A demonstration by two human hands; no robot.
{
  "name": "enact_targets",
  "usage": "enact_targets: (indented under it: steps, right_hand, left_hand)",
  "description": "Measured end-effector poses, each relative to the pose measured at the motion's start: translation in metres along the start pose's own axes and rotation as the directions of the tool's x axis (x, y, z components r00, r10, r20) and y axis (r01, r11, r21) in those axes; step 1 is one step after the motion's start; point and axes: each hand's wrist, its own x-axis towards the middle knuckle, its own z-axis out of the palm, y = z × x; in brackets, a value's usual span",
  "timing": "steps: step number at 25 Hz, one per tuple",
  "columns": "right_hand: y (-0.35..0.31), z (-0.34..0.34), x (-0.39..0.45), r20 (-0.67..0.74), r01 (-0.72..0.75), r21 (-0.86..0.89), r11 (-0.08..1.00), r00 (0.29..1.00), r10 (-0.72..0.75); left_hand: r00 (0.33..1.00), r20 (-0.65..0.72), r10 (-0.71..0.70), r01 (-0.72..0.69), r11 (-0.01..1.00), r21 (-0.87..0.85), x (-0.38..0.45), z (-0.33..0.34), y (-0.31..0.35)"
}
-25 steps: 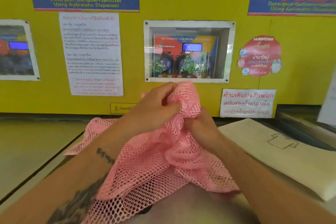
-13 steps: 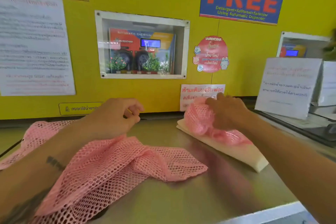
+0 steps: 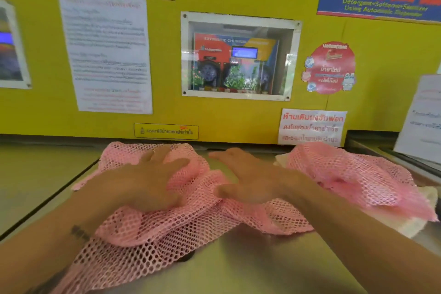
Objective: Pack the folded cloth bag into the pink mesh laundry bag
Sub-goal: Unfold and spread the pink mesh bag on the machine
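The pink mesh laundry bag lies crumpled across the steel counter in front of me. My left hand rests flat on its left part with the fingers spread. My right hand lies flat beside it, fingers stretched out, its palm on the mesh and its fingertips over bare counter. At the right, a bunched pink mesh part sits on top of the cream folded cloth bag, which shows only at its edges. Neither hand touches the cloth bag.
A yellow wall with posters and a glazed dispenser window closes the far side of the counter. A white paper sign stands at the right. A dark seam runs across the counter on the left.
My right hand let go of the mesh bundle on the cloth bag and came back to the middle. My left hand opened flat on the mesh. The view swung left.
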Motion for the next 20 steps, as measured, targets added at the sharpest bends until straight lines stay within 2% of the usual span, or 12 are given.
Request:
enact_targets:
  steps: [3, 5, 7, 9, 10, 12, 14, 16, 17, 19, 20]
  right_hand:
    - [-0.016, 0.018, 0.02, 0.072, 0.083, -0.013, 0.996, 0.994, -0.082]
    - [-0.017, 0.02, 0.029, 0.057, 0.121, -0.025, 0.992, 0.991, -0.12]
    - [-0.015, 0.012, 0.035, -0.047, 0.129, -0.057, 0.99, 0.99, -0.132]
    - [-0.01, 0.003, 0.039, -0.181, 0.148, 0.014, 0.989, 0.973, -0.144]
    - [-0.009, 0.001, 0.04, -0.241, 0.16, 0.043, 0.986, 0.96, -0.145]
    - [-0.009, 0.006, 0.042, -0.328, 0.138, -0.028, 0.99, 0.934, -0.139]
    - [-0.006, 0.021, 0.044, -0.386, 0.027, -0.183, 0.983, 0.917, -0.097]
    - [0.004, 0.02, 0.048, -0.436, -0.099, -0.349, 0.932, 0.898, -0.068]
    - [0.011, 0.014, 0.049, -0.466, -0.161, -0.38, 0.911, 0.884, -0.039]
    - [0.023, 0.002, 0.045, -0.458, -0.193, -0.286, 0.939, 0.888, 0.043]
    - [0.025, 0.001, 0.041, -0.384, -0.134, -0.175, 0.975, 0.921, 0.058]
  left_hand:
    - [0.999, 0.03, -0.014, 0.018, 0.99, -0.14, -0.013, 0.013, -0.014]
    - [0.999, -0.031, 0.005, -0.011, 0.979, -0.205, -0.018, 0.02, -0.021]
    - [0.989, -0.144, 0.013, -0.051, 0.962, -0.269, -0.018, 0.02, -0.027]
    - [0.946, -0.324, -0.019, -0.054, 0.975, -0.215, -0.017, 0.013, -0.036]
    - [0.902, -0.428, -0.056, -0.011, 0.988, -0.153, -0.017, 0.006, -0.04]
    - [0.822, -0.55, -0.149, 0.105, 0.988, -0.11, -0.014, -0.005, -0.047]
    - [0.815, -0.541, -0.208, 0.131, 0.975, -0.177, -0.01, -0.01, -0.052]
    - [0.865, -0.469, -0.18, 0.037, 0.954, -0.298, -0.009, -0.015, -0.05]
    - [0.888, -0.438, -0.139, -0.035, 0.929, -0.368, -0.011, -0.019, -0.045]
    - [0.926, -0.375, -0.042, -0.144, 0.878, -0.456, -0.02, -0.027, -0.029]
    - [0.946, -0.322, 0.026, -0.181, 0.869, -0.461, -0.024, -0.032, -0.023]
